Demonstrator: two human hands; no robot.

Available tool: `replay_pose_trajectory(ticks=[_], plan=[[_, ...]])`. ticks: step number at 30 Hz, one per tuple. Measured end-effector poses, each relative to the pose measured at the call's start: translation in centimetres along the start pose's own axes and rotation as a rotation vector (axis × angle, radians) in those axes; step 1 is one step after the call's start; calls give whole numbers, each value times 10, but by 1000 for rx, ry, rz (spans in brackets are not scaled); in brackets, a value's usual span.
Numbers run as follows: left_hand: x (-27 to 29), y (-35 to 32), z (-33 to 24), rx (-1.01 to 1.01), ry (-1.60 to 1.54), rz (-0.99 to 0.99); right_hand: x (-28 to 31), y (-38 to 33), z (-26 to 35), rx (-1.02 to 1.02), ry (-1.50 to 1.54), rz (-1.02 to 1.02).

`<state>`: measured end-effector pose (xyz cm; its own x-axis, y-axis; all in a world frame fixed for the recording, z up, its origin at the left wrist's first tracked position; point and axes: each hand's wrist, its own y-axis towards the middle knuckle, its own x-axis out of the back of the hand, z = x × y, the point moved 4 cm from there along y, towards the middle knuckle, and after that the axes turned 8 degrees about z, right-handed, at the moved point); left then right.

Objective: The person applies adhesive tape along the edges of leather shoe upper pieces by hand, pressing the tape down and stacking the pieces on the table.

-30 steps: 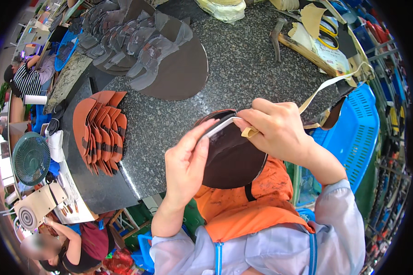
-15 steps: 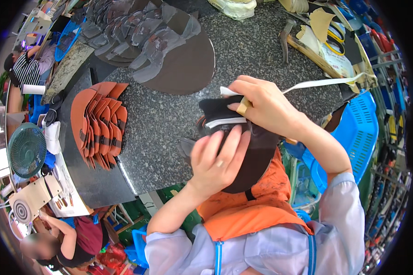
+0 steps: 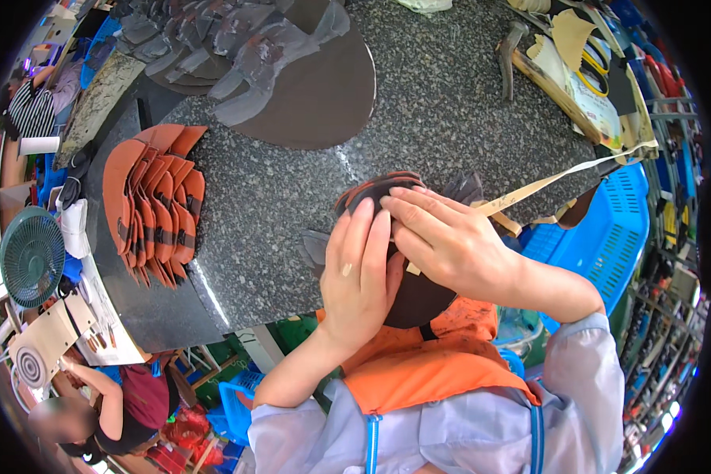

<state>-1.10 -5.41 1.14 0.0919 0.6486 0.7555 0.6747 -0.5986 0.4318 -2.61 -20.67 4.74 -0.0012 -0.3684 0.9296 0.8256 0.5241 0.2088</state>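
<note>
A dark leather piece [image 3: 420, 304] with a reddish-brown layer at its far edge lies in front of me, its near end over my orange apron [image 3: 434, 383]. My left hand [image 3: 358, 272] grips its left side, fingers together and pointing away from me. My right hand [image 3: 457, 246] presses its fingers onto the piece's upper part, the tips close to my left fingertips. From under the right hand a narrow pale tape [image 3: 537, 188] runs off to the right. The hands hide the middle of the piece. Thin grey flaps stick out at its sides.
Overlapping reddish-brown leather pieces [image 3: 154, 209] lie on the speckled stone table [image 3: 276, 237] at left. Dark pieces [image 3: 324, 103] are heaped at the back. A hammer [image 3: 509, 59] and yellow-handled scissors [image 3: 594, 69] lie back right. A blue basket [image 3: 600, 233] stands at right. Co-workers sit at left.
My right hand has come down from holding the tape above the piece to pressing on its upper part. The left hand has shifted slightly; the white strip on the piece is now hidden.
</note>
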Motion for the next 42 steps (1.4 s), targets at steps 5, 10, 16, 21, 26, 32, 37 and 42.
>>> replay_pose_trajectory(ticks=[5, 10, 16, 21, 26, 32, 37, 42], plan=[[44, -5, 22, 227, -165, 382, 18, -32, -31, -193, 354, 4], [47, 46, 32, 233, 191, 297, 50, -26, -21, -261, 437, -268], [73, 23, 43, 697, -537, 301, 40, -40, -25, -392, 407, -305], [173, 14, 6, 119, -163, -447, 46, -31, -20, -387, 428, -313], [119, -19, 32, 176, 129, 274, 33, -13, -6, -262, 419, -219], [114, -35, 67, 316, -119, 291, 17, -12, 1, -298, 446, -69], [116, -43, 82, 144, 47, 141, -1, 7, 15, -258, 438, -18], [103, -46, 86, 97, 119, 71, -19, 37, 15, -86, 287, -98]])
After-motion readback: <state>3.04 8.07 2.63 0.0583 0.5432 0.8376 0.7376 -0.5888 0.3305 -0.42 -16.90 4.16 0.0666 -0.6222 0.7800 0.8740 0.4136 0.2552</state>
